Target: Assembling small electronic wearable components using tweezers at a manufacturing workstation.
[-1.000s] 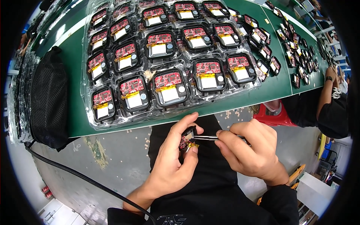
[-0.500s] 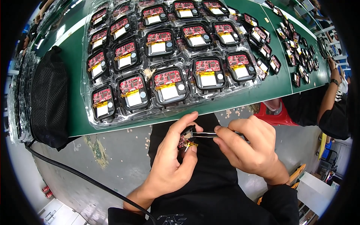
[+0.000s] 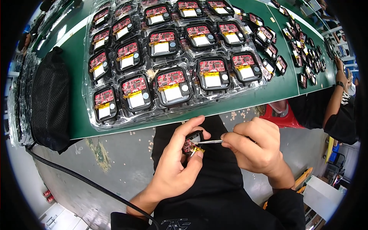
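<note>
My left hand (image 3: 179,157) is closed round a small black watch case (image 3: 196,135), tilted on edge above my lap. Inside it a red circuit board (image 3: 188,146) shows, with a white battery and yellow tape lifted out near my thumb. My right hand (image 3: 257,143) pinches metal tweezers (image 3: 211,142), whose tips reach into the open case. What exactly the tips touch is too small to make out. Just beyond my hands, a clear plastic tray (image 3: 153,115) on the table holds rows of similar open watch cases (image 3: 173,87).
The green table (image 3: 78,128) ends just past my hands. A black mesh bag (image 3: 50,101) stands at its left, with a black cable (image 3: 88,182) running towards me. Loose watch cases (image 3: 281,65) lie at the right, near a co-worker's arm (image 3: 336,101) and a red stool (image 3: 281,120).
The tweezers have turned, and their two prongs now look closer together. The watch case in my left hand has tilted a little, its opening facing more to the right.
</note>
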A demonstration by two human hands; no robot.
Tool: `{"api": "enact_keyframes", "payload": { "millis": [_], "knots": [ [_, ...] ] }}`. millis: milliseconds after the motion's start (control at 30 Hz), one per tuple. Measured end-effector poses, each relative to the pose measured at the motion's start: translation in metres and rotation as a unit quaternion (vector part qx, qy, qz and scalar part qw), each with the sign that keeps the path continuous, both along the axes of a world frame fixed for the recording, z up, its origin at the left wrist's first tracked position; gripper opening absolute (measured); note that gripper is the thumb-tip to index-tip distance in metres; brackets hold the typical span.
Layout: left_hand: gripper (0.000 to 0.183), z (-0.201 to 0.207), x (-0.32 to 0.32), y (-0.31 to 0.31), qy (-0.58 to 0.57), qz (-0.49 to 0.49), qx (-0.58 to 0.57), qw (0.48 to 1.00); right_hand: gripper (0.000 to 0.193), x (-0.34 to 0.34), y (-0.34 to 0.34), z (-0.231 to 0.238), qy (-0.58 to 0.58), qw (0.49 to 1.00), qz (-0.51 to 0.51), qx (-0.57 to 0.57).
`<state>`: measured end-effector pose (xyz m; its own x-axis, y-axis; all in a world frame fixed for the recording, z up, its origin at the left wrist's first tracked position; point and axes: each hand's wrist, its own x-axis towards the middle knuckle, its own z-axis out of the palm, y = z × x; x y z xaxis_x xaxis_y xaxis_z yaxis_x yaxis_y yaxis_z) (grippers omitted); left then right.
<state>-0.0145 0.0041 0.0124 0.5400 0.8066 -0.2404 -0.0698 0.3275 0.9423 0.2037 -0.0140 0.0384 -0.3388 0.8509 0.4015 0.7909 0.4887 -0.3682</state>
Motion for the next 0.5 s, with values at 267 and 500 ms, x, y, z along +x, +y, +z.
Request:
{"api": "enact_keyframes", "payload": {
  "millis": [267,500],
  "knots": [
    [0.060,0.001,-0.004,0.003,-0.067,0.079,-0.061,0.993,0.013,0.025,-0.011,0.030,-0.057,0.976,-0.076,-0.195],
    [0.055,-0.010,0.004,0.000,-0.175,0.091,-0.087,0.976,0.012,0.019,-0.018,0.014,-0.120,0.951,-0.189,-0.211]
  ]
}}
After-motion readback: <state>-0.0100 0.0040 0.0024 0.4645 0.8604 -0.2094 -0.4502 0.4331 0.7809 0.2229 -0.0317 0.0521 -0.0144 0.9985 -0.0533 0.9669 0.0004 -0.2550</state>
